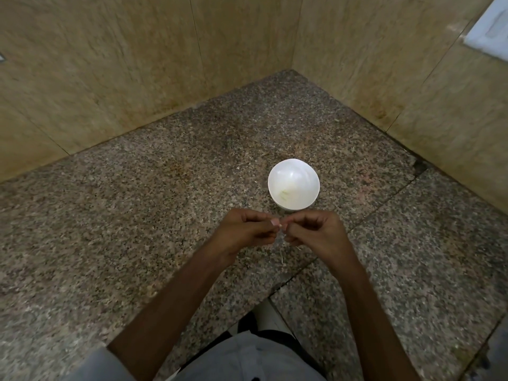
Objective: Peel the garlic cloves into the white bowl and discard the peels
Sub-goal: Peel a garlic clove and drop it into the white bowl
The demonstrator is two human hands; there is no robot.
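clove [280, 226]: a small pale scrap pinched between the fingertips of both hands, above the counter and just short of the bowl; most of it is hidden, so how much skin is on it cannot be told
left hand [244, 229]: fingers curled, thumb and forefinger clamped on the clove from the left, thumbnail turned up
right hand [316, 229]: fingers curled in the same way, tips nipping the clove from the right and meeting the left hand's tips
peel [282, 259]: a thin pale strand below the hands; whether it hangs or lies on the stone cannot be told
bowl [299, 171]: white, upright on the counter just beyond the hands and apart from them – a few pale greenish bits lie in its bottom, too blurred to name
counter [165, 215]: speckled grey-brown granite filling a corner, with a dark seam running slantwise under the right forearm
walls [110, 64]: tan stone panels that meet in the corner behind the bowl
white fitting [492, 31]: on the right-hand wall at the upper right, cut off by the frame
person: bare forearms reaching up from the lower edge, pale grey cloth [247, 361] at the bottom
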